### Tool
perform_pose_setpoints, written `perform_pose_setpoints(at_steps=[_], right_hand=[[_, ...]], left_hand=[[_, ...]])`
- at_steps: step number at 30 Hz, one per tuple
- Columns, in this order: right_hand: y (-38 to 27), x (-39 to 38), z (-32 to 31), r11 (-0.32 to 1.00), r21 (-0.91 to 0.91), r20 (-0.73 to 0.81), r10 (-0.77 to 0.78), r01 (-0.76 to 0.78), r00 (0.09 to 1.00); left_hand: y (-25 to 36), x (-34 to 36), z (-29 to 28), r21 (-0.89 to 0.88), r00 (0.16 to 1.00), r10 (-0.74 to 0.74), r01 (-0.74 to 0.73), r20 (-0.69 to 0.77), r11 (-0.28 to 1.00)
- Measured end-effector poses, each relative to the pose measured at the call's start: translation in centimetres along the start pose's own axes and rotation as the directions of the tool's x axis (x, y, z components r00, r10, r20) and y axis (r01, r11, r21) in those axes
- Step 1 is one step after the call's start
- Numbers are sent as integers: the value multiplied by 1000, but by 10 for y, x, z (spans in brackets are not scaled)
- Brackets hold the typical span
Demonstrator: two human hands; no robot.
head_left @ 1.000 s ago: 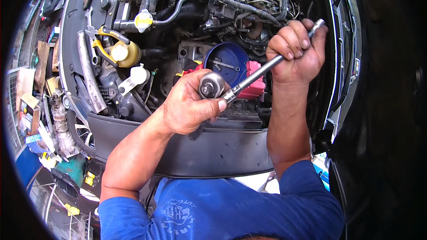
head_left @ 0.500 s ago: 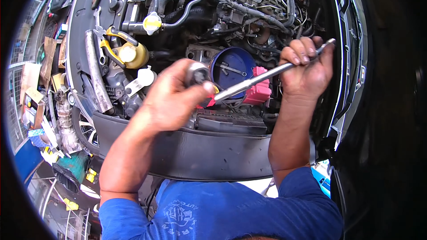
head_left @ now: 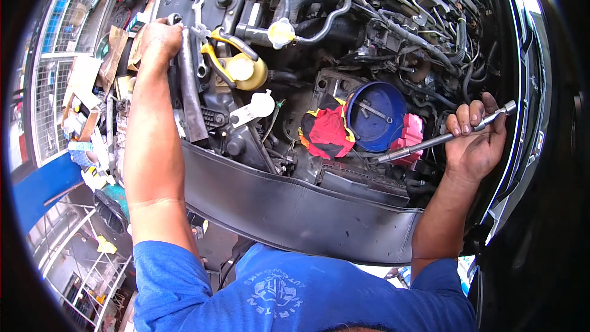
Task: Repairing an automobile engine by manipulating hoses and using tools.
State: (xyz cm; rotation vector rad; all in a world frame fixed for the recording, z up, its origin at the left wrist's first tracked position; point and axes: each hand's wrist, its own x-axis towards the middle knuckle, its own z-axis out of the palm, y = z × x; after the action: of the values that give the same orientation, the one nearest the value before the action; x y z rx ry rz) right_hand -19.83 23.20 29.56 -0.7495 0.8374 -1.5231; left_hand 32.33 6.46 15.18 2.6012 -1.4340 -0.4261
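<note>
My left hand is closed at the far left, by the upper end of a grey metal pipe. A dark-centred metal socket pokes out of its fingers. On the right, my right hand grips a long steel extension bar, which slants across the engine bay. The bar's lower end lies over a pinkish-red plastic cover. Close by sit a blue bowl with a small wrench in it and a crumpled red, black and yellow cloth.
Yellow-handled pliers and an open-ended wrench lie near the pipe. A yellowed reservoir and hoses fill the bay. A black fender cover hangs along the near edge. Cluttered parts and cardboard stand at left.
My left hand has gone from beside the bar to the far left, uncovering the red cloth. The right hand still holds the bar. The whole view has shifted, with the engine bay now further right.
</note>
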Motion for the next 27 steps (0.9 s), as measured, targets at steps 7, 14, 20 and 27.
perform_pose_setpoints(at_steps=[7, 14, 20, 27], right_hand=[[-3, -3, -14, 997, -74, -110, -20, 12, 994], [-5, -2, -28, 976, -206, -56, -91, 78, 994], [-9, -1, -38, 970, -227, 2, -88, 86, 996], [-10, -12, -47, 980, -189, 0, -58, 57, 998]], left_hand=[[-34, 48, 28, 102, 998, -58, 60, -18, 993], [-18, 17, 16, 148, 996, 24, -11, -87, 989], [86, -147, 0, -480, 700, 661, -693, -272, 537], [201, -187, 141, -519, 528, 374, 153, 762, 841]])
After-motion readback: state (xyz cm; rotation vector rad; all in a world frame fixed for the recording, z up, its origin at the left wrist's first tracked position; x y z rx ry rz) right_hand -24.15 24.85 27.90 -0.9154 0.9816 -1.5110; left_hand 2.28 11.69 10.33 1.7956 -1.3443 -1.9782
